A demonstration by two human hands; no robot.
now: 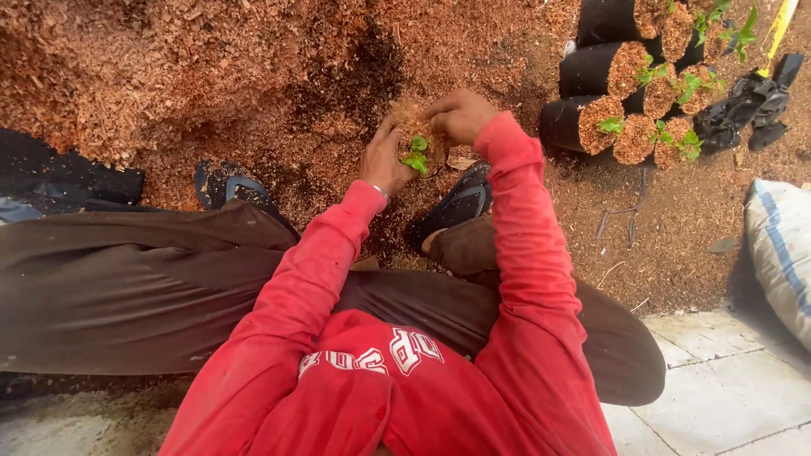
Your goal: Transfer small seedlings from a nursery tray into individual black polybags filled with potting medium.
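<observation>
Sawdust (211,76), reddish-brown and loose, fills the upper left as a broad heap sloping down toward the person, with a dark sheet (68,181) at its left edge and open room across its whole face. A blue-strapped sandal (228,186) lies at the foot of the heap, just left of the hands. The left hand (384,160) cups a small bag of sawdust (414,127) from the near side, its grip curled around the bag. A green seedling (416,154) stands in the bag; its stem axis seems to run up toward the camera, leaves spread toward the person. The right hand (460,114) presses on the fill from above, fingers bent and close together. A second sandal (460,203) sits just below. To the right, well apart, black bags (583,118) lie on their sides in a stack, mouths facing right, each with a green seedling. A striped sack (781,253) bounds the right edge, with pale paving (726,388) below.
</observation>
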